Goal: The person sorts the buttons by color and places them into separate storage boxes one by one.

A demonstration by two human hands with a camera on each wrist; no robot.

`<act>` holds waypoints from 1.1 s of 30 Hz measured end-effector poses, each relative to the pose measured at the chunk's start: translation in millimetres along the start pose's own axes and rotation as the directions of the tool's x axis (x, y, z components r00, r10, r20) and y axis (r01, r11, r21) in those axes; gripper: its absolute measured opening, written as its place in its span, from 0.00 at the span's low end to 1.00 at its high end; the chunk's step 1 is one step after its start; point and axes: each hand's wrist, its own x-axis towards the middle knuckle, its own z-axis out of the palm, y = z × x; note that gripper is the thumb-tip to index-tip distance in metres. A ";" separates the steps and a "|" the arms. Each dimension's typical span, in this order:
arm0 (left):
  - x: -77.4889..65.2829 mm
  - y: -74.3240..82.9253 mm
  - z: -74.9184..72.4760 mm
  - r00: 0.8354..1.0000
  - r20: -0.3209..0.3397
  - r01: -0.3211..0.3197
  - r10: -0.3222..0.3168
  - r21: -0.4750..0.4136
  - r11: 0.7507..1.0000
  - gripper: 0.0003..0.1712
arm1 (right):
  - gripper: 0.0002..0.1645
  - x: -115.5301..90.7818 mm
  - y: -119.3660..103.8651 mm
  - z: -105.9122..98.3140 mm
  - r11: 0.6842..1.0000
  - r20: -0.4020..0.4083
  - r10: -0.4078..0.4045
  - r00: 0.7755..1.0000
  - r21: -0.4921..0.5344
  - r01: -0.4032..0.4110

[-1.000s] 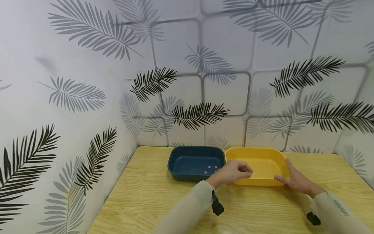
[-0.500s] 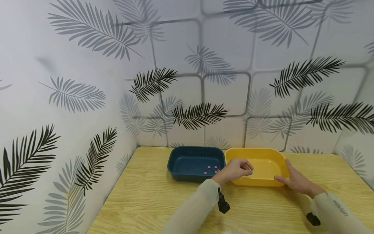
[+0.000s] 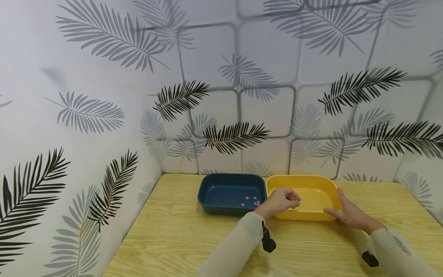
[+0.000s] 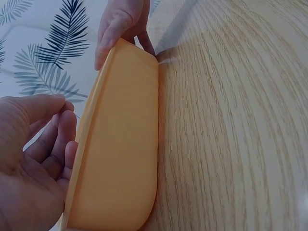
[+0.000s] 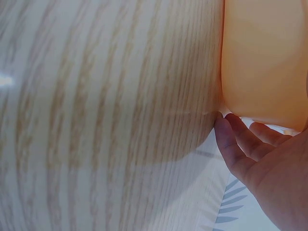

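Above the front left part of the yellow basin [image 3: 316, 216], my left hand [image 3: 281, 201] pinches a small light-blue piece [image 3: 299, 202] between thumb and fingertips; its kind I cannot tell. In the left wrist view, thumb and index finger of the left hand [image 4: 36, 149] meet beside the basin's rim, and the piece is hidden. My right hand [image 3: 353, 213] grips the right end of the yellow basin, thumb at the front rim and fingers along the outer side. The right wrist view has the right hand's fingers [image 5: 245, 149] against the basin's end wall [image 5: 264, 57].
A dark blue basin [image 3: 221, 211] stands just left of the yellow one, with several small pink round pieces [image 3: 247, 198] on its floor at the right. Both are on a wood-grain table [image 3: 166, 234], near a leaf-patterned wall [image 3: 221, 96] behind.
My left hand has shifted slightly right over the yellow basin, still pinching the light-blue piece, and more pink pieces show behind its wrist. The right hand has stayed in place.
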 end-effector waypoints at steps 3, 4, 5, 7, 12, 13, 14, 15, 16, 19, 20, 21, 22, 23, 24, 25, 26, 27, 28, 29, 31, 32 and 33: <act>2.7 -1.7 1.6 1.000 -0.004 0.006 -0.006 0.004 1.000 0.02 | 0.66 -1.0 -1.2 0.3 1.000 -0.004 -0.003 1.000 0.004 0.003; 3.3 -1.9 1.9 1.000 -0.004 0.007 -0.007 0.004 1.000 0.02 | 0.66 -1.4 -1.7 0.5 1.000 -0.005 -0.006 1.000 0.006 0.006; 3.8 -2.0 2.1 1.000 -0.003 0.010 -0.010 0.003 1.000 0.02 | 0.66 -1.9 -2.2 0.6 1.000 -0.007 -0.009 1.000 0.007 0.009; 4.9 -1.6 2.3 1.000 0.000 0.020 -0.020 -0.003 1.000 0.01 | 0.66 -2.4 -2.8 1.2 1.000 -0.010 -0.010 1.000 0.006 0.010; 8.4 -0.9 2.3 0.999 0.003 0.051 -0.051 -0.022 0.998 0.02 | 0.66 -2.5 -2.8 1.9 1.000 -0.016 -0.005 1.000 -0.009 0.005; 9.1 -0.6 2.3 0.998 0.001 0.055 -0.055 -0.022 0.998 0.02 | 0.66 -2.5 -3.0 1.8 1.000 -0.017 -0.006 1.000 -0.012 0.006; 9.9 -0.2 2.3 0.998 -0.001 0.058 -0.058 -0.024 0.998 0.02 | 0.66 -2.6 -3.3 1.4 1.000 -0.017 -0.006 1.000 -0.013 0.005; 10.6 0.3 2.3 0.998 -0.004 0.063 -0.063 -0.023 0.998 0.02 | 0.66 -2.8 -3.7 1.2 1.000 -0.018 -0.004 1.000 -0.015 0.004; 11.1 1.0 2.2 0.998 -0.007 0.068 -0.068 -0.020 0.998 0.02 | 0.66 -2.9 -4.0 0.7 1.000 -0.018 -0.004 1.000 -0.015 0.004; 12.1 3.3 1.7 0.997 -0.008 0.083 -0.083 -0.023 0.996 0.02 | 0.66 -3.2 -4.4 0.0 1.000 -0.017 -0.002 1.000 -0.010 0.002; 12.2 4.1 1.4 0.996 -0.007 0.089 -0.089 -0.026 0.996 0.02 | 0.66 -3.1 -4.2 -0.1 1.000 -0.016 -0.001 1.000 -0.009 0.001; 12.5 4.8 1.2 0.996 -0.005 0.094 -0.094 -0.028 0.995 0.02 | 0.66 -2.9 -3.8 -0.2 1.000 -0.016 0.000 1.000 -0.008 0.000; 12.7 5.6 0.9 0.995 -0.003 0.096 -0.096 -0.029 0.995 0.02 | 0.66 -2.6 -3.3 -0.3 1.000 -0.017 -0.001 1.000 -0.007 0.001; 13.0 6.3 0.6 0.995 -0.001 0.098 -0.098 -0.033 0.995 0.03 | 0.66 -2.3 -2.8 -0.4 1.000 -0.018 -0.002 1.000 -0.007 0.002; 13.4 6.8 0.6 0.995 -0.002 0.100 -0.100 -0.034 0.994 0.03 | 0.66 -2.0 -2.2 -0.4 1.000 -0.017 -0.001 1.000 -0.006 0.001; 13.8 7.3 0.5 0.995 -0.003 0.100 -0.100 -0.032 0.994 0.03 | 0.66 -1.6 -1.6 -0.5 1.000 -0.017 0.000 1.000 -0.007 0.000; 14.2 7.8 0.4 0.995 -0.004 0.101 -0.101 -0.032 0.994 0.03 | 0.66 -1.2 -1.0 -0.7 1.000 -0.017 -0.001 1.000 -0.006 0.000; 14.7 8.1 0.4 0.995 -0.007 0.100 -0.100 -0.026 0.995 0.03 | 0.67 -0.9 -0.6 -0.6 1.000 -0.017 0.002 1.000 -0.005 -0.002; 15.0 8.4 0.4 0.995 -0.009 0.099 -0.099 -0.021 0.995 0.03 | 0.67 -0.5 0.0 -0.7 1.000 -0.016 0.002 1.000 -0.003 -0.002; 15.4 8.5 0.6 0.995 -0.011 0.098 -0.098 -0.020 0.995 0.03 | 0.67 -0.3 0.4 -0.9 1.000 -0.014 0.004 1.000 -0.001 -0.004; 16.2 8.8 0.7 0.995 -0.013 0.095 -0.095 -0.016 0.995 0.03 | 0.67 0.1 1.3 -1.0 1.000 -0.014 0.004 1.000 0.000 -0.004; 16.6 8.7 0.8 0.995 -0.014 0.094 -0.094 -0.014 0.995 0.03 | 0.67 0.1 1.6 -1.3 1.000 -0.015 0.001 1.000 0.001 -0.001; 16.9 8.6 0.9 0.995 -0.014 0.094 -0.094 -0.011 0.996 0.03 | 0.67 0.1 1.9 -1.3 1.000 -0.016 0.001 1.000 0.001 -0.001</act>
